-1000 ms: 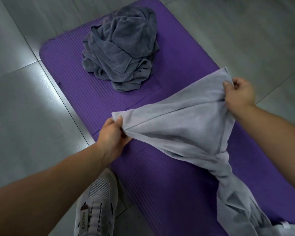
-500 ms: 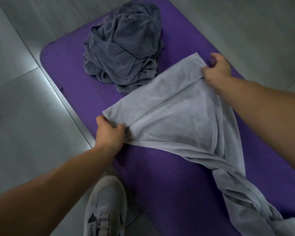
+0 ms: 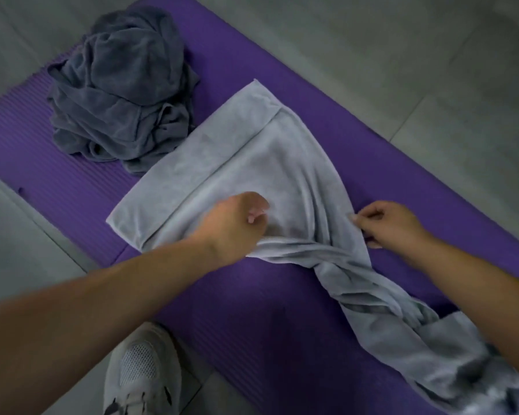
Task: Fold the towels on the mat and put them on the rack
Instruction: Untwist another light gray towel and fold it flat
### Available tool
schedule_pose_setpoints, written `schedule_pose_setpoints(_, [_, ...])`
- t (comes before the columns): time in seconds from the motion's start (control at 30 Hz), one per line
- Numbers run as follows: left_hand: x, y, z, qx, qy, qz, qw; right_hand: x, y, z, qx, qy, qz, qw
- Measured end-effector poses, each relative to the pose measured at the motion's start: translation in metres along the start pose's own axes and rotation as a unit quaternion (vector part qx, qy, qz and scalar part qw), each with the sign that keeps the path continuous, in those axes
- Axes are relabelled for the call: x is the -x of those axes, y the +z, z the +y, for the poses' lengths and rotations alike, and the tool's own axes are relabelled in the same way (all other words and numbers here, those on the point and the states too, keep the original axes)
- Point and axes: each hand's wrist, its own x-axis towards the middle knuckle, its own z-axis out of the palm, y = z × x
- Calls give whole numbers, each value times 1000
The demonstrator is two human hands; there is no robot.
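**A:** From the head camera, how is the towel seen?

**B:** A light grey terry towel (image 3: pixel 252 151) is spread on the purple ribbed foam mat (image 3: pixel 252 310). Its far end is folded back in a band, and its near-right part is twisted into a rope.

**A:** And the grip?

**B:** The towel's right edge is pinched by the right hand (image 3: pixel 387 226). The left hand (image 3: pixel 234 223) is curled over the middle, but blur hides whether cloth is grasped.

**A:** Edges and room?

**B:** A crumpled dark grey towel heap (image 3: pixel 120 85) lies just beside the far-left edge. Bare mat is seen between the arms. A white mesh shoe (image 3: pixel 144 369) is set on the grey tiled floor (image 3: pixel 432 55) at the mat's near edge.
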Motion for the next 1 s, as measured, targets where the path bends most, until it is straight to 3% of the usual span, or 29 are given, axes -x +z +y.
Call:
schedule_pose_setpoints(0.13, [-20,35,47,-61,102,-97,988,26,-3,25,-9,-1,-69,998])
schedule_pose_setpoints(0.27, [-49,67,83,-119,205,-138,962,29,-5,39,30,-24,-93,995])
schedule_pose_setpoints(0.4, [-85,82,109,-66,241,-206,946,33,-18,46,-130,-42,-110,984])
schedule_pose_setpoints(0.5, [-113,89,116,-96,253,-239,932,37,-22,54,-292,-35,-153,943])
schedule_pose_setpoints(0.6, [-126,92,113,-145,270,-217,927,37,-26,59,-374,-28,-223,900])
schedule_pose_setpoints(0.7, [-128,89,108,-122,270,-198,935,34,-27,70,-394,-8,-255,883])
schedule_pose_setpoints(0.83, [-126,85,107,-118,271,-168,940,31,-31,76,-292,11,-270,917])
schedule_pose_setpoints(1.0, [-134,67,97,-50,216,-106,969,37,-50,77,-230,18,-303,925])
